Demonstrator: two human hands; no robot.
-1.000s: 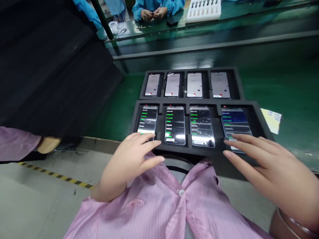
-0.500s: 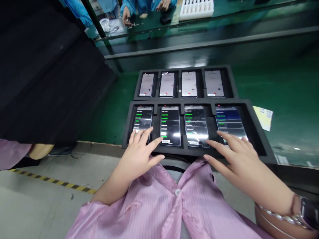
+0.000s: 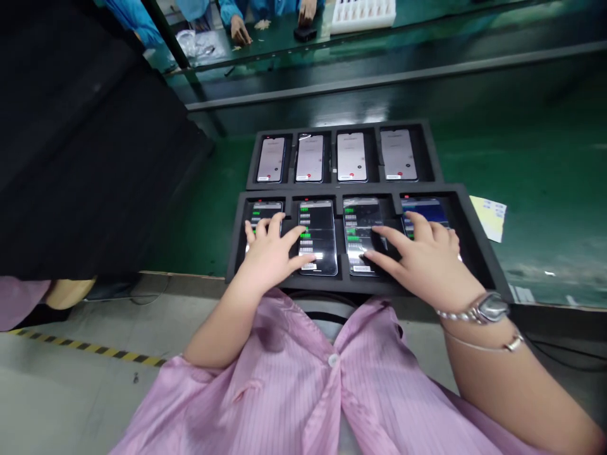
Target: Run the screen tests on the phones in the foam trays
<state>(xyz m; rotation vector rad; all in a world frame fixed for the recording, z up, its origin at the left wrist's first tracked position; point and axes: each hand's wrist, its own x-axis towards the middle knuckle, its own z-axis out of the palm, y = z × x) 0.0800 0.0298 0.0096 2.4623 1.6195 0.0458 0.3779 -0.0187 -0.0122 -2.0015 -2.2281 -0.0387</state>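
Several phones lie face up in the near black foam tray (image 3: 353, 285), their dark screens lit with lines of green and white text. My left hand (image 3: 266, 256) is spread over the leftmost phone (image 3: 265, 206) and reaches onto the second phone (image 3: 318, 237). My right hand (image 3: 424, 259) is spread too, its thumb and a finger over the third phone (image 3: 359, 218). Its other fingers lie over the rightmost phone (image 3: 427, 208) and hide the lower part of it. Whether every fingertip touches glass I cannot tell. On my right wrist is a watch (image 3: 492, 308).
Behind, another black foam tray (image 3: 332, 179) holds phones with pale screens. A yellow and white paper (image 3: 489, 218) lies right of the near tray. Across the bench are a co-worker's hands (image 3: 239, 30) and a white rack (image 3: 363, 16). Black cloth (image 3: 95, 139) hangs at left.
Both hands have moved forward over the phones, further up the screens. Text on the near screens has shifted upward. The co-worker's hand at the back now rests on a black object.
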